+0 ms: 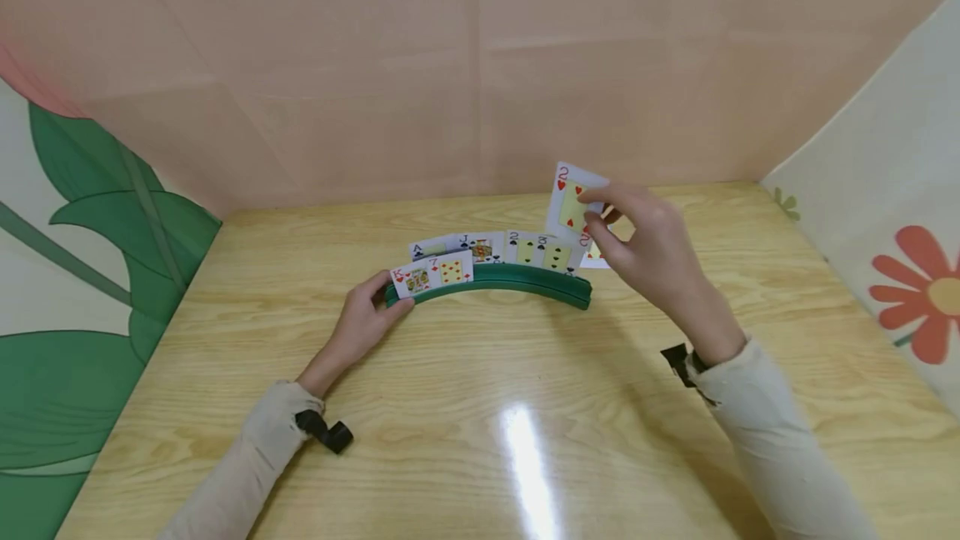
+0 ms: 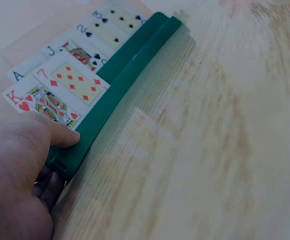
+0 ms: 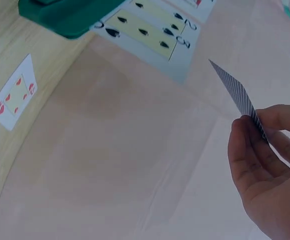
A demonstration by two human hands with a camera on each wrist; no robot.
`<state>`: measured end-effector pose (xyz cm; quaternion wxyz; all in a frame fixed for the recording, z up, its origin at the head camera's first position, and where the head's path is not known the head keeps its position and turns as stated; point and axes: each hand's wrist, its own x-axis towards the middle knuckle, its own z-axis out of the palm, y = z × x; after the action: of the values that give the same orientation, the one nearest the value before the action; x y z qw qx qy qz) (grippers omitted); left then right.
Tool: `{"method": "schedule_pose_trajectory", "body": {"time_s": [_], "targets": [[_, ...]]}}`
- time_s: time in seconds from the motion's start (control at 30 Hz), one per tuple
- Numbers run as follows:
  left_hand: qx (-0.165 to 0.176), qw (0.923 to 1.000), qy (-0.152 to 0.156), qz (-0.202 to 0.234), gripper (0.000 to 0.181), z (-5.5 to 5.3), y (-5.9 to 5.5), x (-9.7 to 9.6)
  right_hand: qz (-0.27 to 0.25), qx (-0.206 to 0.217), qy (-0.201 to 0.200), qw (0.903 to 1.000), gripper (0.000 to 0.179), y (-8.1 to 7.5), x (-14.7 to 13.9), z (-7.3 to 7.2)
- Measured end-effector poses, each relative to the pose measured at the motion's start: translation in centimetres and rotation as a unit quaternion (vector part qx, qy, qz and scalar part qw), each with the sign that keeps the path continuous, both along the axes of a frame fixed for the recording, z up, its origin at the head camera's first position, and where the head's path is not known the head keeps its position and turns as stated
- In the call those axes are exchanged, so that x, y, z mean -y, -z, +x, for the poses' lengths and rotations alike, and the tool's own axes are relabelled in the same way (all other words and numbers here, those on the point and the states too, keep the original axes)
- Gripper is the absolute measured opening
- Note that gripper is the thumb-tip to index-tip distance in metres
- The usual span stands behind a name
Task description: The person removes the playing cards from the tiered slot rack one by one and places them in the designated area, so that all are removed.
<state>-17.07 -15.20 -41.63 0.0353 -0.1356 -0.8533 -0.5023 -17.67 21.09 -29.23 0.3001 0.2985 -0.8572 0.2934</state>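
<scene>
My left hand [image 1: 362, 322] grips the left end of a curved green card holder [image 1: 517, 275], thumb along its front. In the holder's front row stand the king of hearts [image 2: 47, 105] and the seven of diamonds [image 2: 75, 84]. Behind them are an ace [image 1: 429, 247], a jack [image 1: 482, 248], the two of spades [image 1: 522, 249] and the three of spades [image 3: 142, 32]. Above the holder's right end, my right hand [image 1: 651, 242] pinches the two of hearts [image 1: 564, 205] by its right edge. Its striped back shows in the right wrist view.
A four of hearts [image 3: 15, 95] lies on the wooden table [image 1: 420, 423] behind the right end of the holder, partly hidden by my right hand in the head view. A pink cloth backdrop [image 1: 337, 107] rises at the table's far edge, with patterned panels at both sides.
</scene>
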Motion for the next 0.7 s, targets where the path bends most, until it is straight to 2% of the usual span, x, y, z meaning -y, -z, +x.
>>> {"method": "schedule_pose_trajectory", "body": {"time_s": [0.03,0.17,0.27,0.63,0.7], "targets": [[0.002,1.0,0.001,0.001,0.038,0.0,0.0,0.0,-0.004,-0.004,0.002,1.0,0.022,0.0,-0.2,0.0],[0.005,1.0,-0.003,0.006,0.042,-1.1,1.9,0.6,-0.021,-0.009,0.013,0.9997,0.022,-0.2,-1.0,-0.3],[0.004,0.9999,-0.006,0.009,0.042,-1.5,2.9,1.0,-0.029,-0.012,0.02,0.9993,0.023,-0.3,-1.4,-0.5],[0.008,0.9999,-0.013,0.008,0.042,-1.5,2.9,0.9,-0.055,-0.008,0.056,0.9969,0.022,-0.1,-3.1,-1.5],[0.007,0.9999,-0.009,0.005,0.041,-1.0,2.0,0.5,-0.058,-0.004,0.063,0.9963,0.019,0.1,-3.5,-1.7]]}}
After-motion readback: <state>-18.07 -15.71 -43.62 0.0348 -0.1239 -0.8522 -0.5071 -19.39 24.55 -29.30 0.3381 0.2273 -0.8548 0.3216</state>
